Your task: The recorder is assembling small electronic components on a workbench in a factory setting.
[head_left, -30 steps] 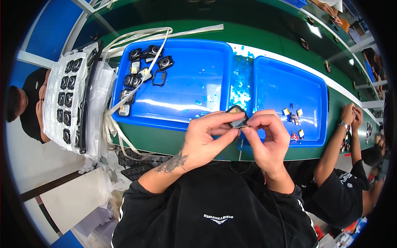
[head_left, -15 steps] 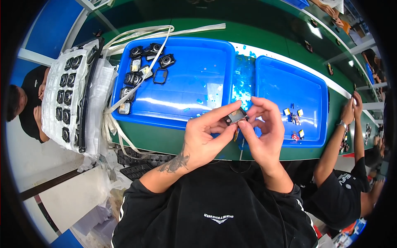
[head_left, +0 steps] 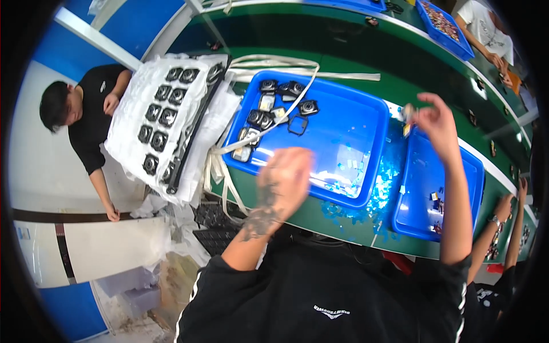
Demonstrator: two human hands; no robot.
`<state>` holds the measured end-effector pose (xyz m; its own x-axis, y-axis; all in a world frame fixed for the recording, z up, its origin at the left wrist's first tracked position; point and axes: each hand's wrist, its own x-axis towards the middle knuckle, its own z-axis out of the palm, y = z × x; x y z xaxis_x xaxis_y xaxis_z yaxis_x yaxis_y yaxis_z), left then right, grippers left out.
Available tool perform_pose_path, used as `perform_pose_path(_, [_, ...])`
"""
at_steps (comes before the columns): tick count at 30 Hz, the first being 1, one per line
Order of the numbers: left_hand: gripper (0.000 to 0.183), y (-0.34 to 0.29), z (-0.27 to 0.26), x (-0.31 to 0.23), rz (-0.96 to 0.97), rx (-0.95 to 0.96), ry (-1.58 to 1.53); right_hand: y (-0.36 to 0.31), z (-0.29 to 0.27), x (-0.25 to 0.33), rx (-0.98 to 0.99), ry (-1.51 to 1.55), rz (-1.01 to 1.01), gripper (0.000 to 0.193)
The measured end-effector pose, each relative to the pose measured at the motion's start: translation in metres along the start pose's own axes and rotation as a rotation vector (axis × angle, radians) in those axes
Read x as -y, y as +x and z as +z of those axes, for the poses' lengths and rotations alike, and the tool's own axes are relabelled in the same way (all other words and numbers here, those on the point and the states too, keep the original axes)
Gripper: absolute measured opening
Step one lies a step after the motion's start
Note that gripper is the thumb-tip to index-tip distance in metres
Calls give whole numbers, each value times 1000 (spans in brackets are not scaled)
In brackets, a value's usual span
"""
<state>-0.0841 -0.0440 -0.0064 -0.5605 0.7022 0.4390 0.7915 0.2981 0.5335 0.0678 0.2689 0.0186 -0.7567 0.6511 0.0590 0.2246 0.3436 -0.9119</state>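
A light, steady fingertip pinch, kept clear of the loose blue scraps [head_left: 377, 191], would seem best for the small blurred part [head_left: 408, 112]. The right hand [head_left: 437, 123] holds it between thumb and finger near the far left corner of the right blue tray [head_left: 426, 163]. The left hand [head_left: 286, 174] looks curled near the left blue tray [head_left: 346, 146]; motion blur hides whether it holds anything.

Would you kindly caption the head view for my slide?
Right hand with a small part at its fingers; left hand blurred near a blue tray.
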Motion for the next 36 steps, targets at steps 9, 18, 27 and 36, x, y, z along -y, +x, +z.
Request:
perform_pose_path(9, [34, -2, -45, 71, -223, 119, 610, 83, -33, -88, -234, -584, 167, 49])
perform_pose_path(18, [39, 22, -49, 92, -231, 155, 206, -49, -111, -11, -231, -525, -58, 9])
perform_pose_path(27, [27, 11, 14, -9, -474, 385, -961, -162, -70, -38, -143, -620, 136, 26])
perform_pose_path(36, [22, 10, 60, -71, -396, 739, -1236, -159, -45, -22, -224, -210, 175, 18])
